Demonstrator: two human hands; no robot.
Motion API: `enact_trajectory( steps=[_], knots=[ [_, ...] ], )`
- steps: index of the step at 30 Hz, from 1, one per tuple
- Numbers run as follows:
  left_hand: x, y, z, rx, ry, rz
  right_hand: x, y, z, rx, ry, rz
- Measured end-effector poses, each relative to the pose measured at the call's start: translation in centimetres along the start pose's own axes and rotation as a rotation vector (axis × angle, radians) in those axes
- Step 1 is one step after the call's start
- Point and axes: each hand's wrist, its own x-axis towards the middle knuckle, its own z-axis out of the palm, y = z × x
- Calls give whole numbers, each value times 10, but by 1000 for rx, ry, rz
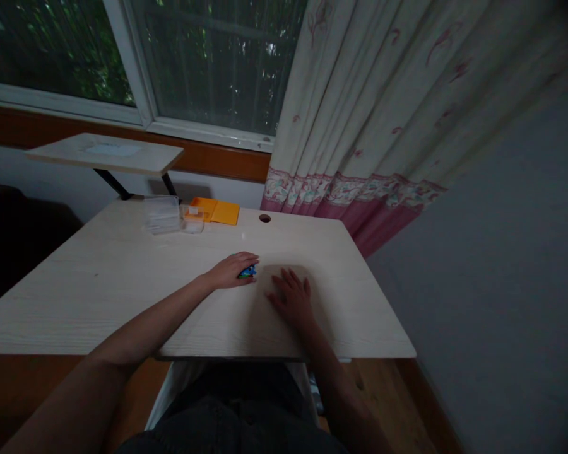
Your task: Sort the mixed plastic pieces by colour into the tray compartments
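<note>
My left hand (230, 270) is closed round a small blue and green object (248, 272) at the middle of the pale desk (137, 277). Part of that object shows between the thumb and fingers; the rest is hidden, and I cannot make out its kind. To the right of it, my right hand (293, 299) is over the desk, palm down, with its fingers apart and nothing in them. A gap of bare desktop separates the two hands.
Clear plastic boxes (162, 215) stand at the desk's back left, beside an open orange case (224, 213). A raised shelf (108, 153) on black supports is behind them. The desktop has a round hole (264, 218) near its back edge. A curtain (360, 145) hangs behind.
</note>
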Motion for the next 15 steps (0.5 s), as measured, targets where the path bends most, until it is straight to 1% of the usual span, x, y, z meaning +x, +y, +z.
enact_trajectory(
  steps=[3,9,12,15],
  knots=[
    [-1,-1,4,-40,-50,22,0,0,1,-4,10,4],
    [-5,6,3,-79,-82,73,-1,2,3,-6,5,-6],
    [-6,5,-1,-18,-72,59,0,1,3,-3,20,-4],
    [-9,-4,-8,43,-47,-5,0,0,2,6,21,-2]
  ],
)
